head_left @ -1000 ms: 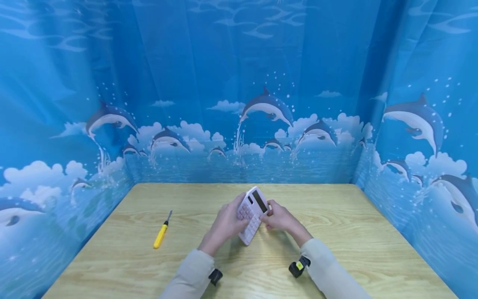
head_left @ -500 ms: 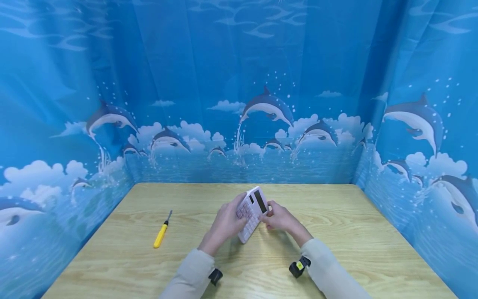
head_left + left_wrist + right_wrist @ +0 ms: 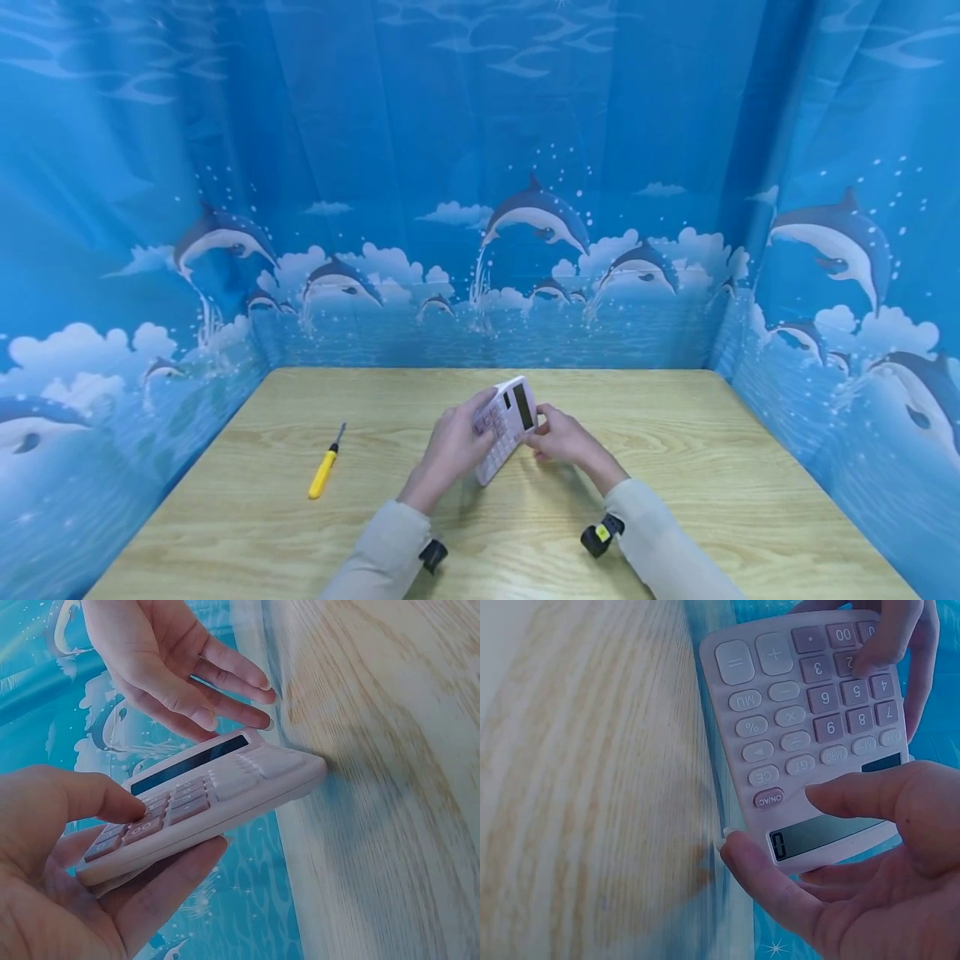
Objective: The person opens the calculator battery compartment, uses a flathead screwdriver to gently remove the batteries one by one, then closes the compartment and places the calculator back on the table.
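A pale pink calculator (image 3: 504, 429) is held tilted above the table near its middle. My left hand (image 3: 459, 442) grips its lower end, the thumb on the number keys and the fingers beneath, as the left wrist view shows. A single 0 stands on the display (image 3: 817, 838) in the right wrist view. My right hand (image 3: 564, 435) is at the display end, its thumb (image 3: 855, 793) over the face near the ON/AC key (image 3: 769, 798). Its other fingers (image 3: 232, 671) reach out fairly straight, past the edge. Whether the right thumb touches the calculator I cannot tell.
A screwdriver (image 3: 324, 471) with a yellow handle lies on the left of the wooden table (image 3: 675, 417). Blue curtains (image 3: 480, 150) printed with dolphins enclose the back and both sides. A small black camera sits at each wrist.
The calculator has turned slightly, its lower end shifting left and its display end a little right. Both hands stay almost in place, and the screwdriver has not moved.
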### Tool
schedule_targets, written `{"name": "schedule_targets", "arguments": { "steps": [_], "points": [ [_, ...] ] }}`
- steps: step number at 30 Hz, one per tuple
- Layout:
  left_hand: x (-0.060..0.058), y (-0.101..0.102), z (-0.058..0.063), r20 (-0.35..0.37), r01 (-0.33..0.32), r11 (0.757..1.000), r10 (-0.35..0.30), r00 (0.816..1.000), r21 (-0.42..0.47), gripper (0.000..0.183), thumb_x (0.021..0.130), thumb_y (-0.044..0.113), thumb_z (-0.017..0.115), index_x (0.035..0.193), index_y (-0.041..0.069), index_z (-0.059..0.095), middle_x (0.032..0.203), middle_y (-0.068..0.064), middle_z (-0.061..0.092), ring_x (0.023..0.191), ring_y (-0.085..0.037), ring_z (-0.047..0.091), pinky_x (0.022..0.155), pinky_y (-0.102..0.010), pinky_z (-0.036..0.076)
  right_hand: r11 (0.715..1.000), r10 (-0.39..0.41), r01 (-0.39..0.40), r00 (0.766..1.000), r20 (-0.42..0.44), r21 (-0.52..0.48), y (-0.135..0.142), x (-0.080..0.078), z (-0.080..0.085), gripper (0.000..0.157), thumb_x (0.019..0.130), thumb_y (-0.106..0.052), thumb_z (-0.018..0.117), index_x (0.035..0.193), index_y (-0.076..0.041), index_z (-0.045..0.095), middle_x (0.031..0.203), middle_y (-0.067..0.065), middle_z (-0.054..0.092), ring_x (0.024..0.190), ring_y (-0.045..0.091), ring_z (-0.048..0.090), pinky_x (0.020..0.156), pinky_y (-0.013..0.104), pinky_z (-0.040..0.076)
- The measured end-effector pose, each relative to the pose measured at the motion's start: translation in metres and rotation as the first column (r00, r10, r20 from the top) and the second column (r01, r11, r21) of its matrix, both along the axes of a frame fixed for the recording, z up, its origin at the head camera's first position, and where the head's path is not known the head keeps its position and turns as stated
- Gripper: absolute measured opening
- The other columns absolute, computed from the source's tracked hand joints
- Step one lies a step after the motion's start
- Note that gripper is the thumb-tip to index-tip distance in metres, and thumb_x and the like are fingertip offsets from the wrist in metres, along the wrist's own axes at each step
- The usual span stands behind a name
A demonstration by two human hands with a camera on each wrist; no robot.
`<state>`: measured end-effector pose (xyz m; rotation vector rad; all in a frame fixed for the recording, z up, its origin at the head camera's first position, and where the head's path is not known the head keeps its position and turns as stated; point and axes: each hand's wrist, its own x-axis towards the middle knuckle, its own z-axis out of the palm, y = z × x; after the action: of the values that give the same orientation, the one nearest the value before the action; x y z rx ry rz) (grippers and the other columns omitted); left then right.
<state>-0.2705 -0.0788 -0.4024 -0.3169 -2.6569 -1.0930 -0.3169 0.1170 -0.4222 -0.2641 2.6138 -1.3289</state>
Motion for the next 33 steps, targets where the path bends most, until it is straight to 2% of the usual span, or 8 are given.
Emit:
{"name": "schedule_targets", "arguments": {
  "steps": [16, 19, 27, 33],
  "points": [
    [0.000, 0.001, 0.002, -0.018, -0.030, 1.000, 0.030, 0.999, -0.001, 0.066, 0.084, 0.002, 0.072, 0.146, 0.018, 0.058, 0.121, -0.016, 0.075, 0.073, -0.012, 0.061, 0.056, -0.020, 0.048, 0.999, 0.021, -0.021, 1.000, 0.007, -0.042, 0.001, -0.001, 0.000, 0.058, 0.096, -0.006, 0.066, 0.147, 0.008, 0.041, 0.108, 0.024, 0.068, 0.080, 0.028, 0.072, 0.073, 0.037, 0.065],
    [0.000, 0.001, 0.002, -0.024, -0.031, 1.000, 0.031, 0.999, -0.005, 0.066, 0.084, 0.002, 0.073, 0.146, 0.019, 0.059, 0.122, -0.016, 0.075, 0.075, -0.013, 0.063, 0.057, -0.021, 0.049, 0.999, 0.022, -0.021, 1.000, 0.004, -0.041, 0.001, -0.001, 0.000, 0.059, 0.096, -0.006, 0.066, 0.148, 0.008, 0.041, 0.108, 0.024, 0.068, 0.080, 0.027, 0.072, 0.073, 0.037, 0.065],
    [0.002, 0.001, 0.003, -0.049, -0.038, 0.999, 0.036, 0.998, -0.036, 0.064, 0.086, 0.003, 0.073, 0.145, 0.022, 0.059, 0.128, -0.015, 0.073, 0.096, -0.026, 0.075, 0.073, -0.030, 0.062, 0.999, 0.020, -0.021, 1.000, -0.005, -0.049, 0.001, 0.001, 0.009, 0.064, 0.096, -0.006, 0.066, 0.153, 0.004, 0.037, 0.118, 0.026, 0.067, 0.085, 0.030, 0.074, 0.076, 0.038, 0.066],
    [0.002, 0.002, 0.002, -0.101, -0.048, 0.997, 0.041, 0.994, -0.066, 0.063, 0.084, 0.003, 0.075, 0.143, 0.021, 0.062, 0.124, -0.015, 0.075, 0.095, -0.028, 0.076, 0.071, -0.034, 0.061, 0.994, 0.015, -0.021, 0.999, -0.050, -0.111, 0.000, 0.005, 0.020, 0.072, 0.099, -0.007, 0.063, 0.159, -0.002, 0.024, 0.126, 0.031, 0.064, 0.091, 0.038, 0.076, 0.079, 0.040, 0.066]
  ]
}}
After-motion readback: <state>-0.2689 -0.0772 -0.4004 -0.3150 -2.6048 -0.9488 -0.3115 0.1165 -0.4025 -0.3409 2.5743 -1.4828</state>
